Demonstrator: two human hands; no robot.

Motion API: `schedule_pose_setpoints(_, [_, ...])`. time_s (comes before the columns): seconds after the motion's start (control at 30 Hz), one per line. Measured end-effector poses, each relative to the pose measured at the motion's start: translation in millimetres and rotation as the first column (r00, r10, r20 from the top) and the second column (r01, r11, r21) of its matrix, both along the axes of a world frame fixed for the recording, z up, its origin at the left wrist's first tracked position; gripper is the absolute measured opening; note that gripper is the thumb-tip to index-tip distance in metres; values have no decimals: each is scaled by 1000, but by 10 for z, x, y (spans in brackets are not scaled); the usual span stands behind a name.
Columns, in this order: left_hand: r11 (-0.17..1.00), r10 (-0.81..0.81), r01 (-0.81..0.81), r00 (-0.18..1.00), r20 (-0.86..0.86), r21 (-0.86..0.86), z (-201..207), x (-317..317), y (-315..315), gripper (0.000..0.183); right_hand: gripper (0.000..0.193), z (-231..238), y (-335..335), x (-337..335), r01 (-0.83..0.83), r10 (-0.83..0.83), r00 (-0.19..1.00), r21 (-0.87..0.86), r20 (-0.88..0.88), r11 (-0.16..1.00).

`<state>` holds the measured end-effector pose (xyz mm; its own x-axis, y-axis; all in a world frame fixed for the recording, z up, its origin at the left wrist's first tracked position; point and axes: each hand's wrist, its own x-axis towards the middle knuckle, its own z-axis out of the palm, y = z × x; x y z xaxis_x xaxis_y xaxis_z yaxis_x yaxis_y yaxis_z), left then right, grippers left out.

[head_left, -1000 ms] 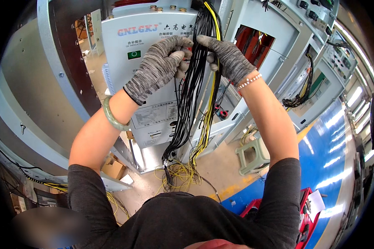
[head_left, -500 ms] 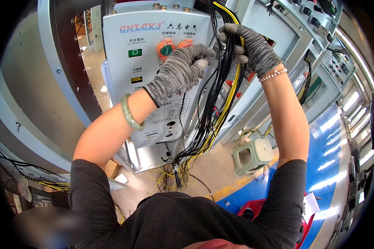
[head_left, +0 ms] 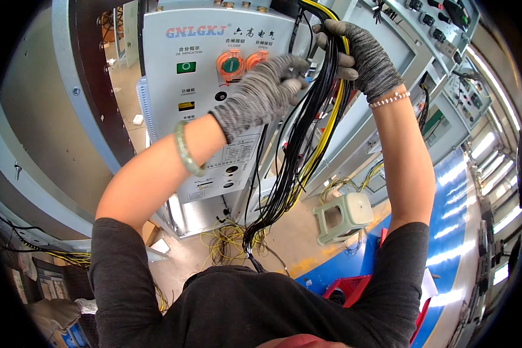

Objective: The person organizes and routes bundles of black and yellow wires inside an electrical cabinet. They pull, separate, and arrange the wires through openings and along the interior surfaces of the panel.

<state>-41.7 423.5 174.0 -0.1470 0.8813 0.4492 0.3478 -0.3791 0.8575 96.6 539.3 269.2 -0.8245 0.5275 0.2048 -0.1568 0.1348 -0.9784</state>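
Observation:
My right hand [head_left: 370,62], in a grey knitted glove, grips a thick bundle of black cables [head_left: 316,110] near its upper end. Yellow cables [head_left: 329,124] run along the bundle's right side. The bundle hangs down toward my body. My left hand [head_left: 260,93], gloved alike, is at the bundle's left side, its fingers curled inward; what is between the fingertips is too blurred to make out. Behind the left hand stands a light grey switchgear panel [head_left: 162,49] with a green button [head_left: 231,66] in an orange ring and a second orange ring [head_left: 256,58].
A pale green plastic stool [head_left: 354,210] stands on the floor to the right. Loose yellow wires [head_left: 220,246] lie below the panel. Grey metal frames [head_left: 78,87] rise at the left, and another cabinet stands at the upper right. A red crate [head_left: 354,287] sits near my right side.
Both hands have shifted slightly to the right, and the cable bundle has moved right with them. The right hand keeps its grip; the left fingers have come closer to the bundle.

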Motion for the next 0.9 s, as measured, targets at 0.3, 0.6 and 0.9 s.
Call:
schedule_pose_setpoints(0.3, [736,-677,618,689,261,277,-78,6,275,50,23,-54,33,3,-13,17,997,-48,79,999])
schedule_pose_setpoints(0.6, [979,200,-188,963,180,-83,66,-40,-39,34,23,47,-3,73,197,-267,933,277,241,940])
schedule_pose_setpoints(0.9, [976,-218,211,901,376,60,121,-330,-83,29,22,-373,-135,-456,309,-327,941,170,87,936])
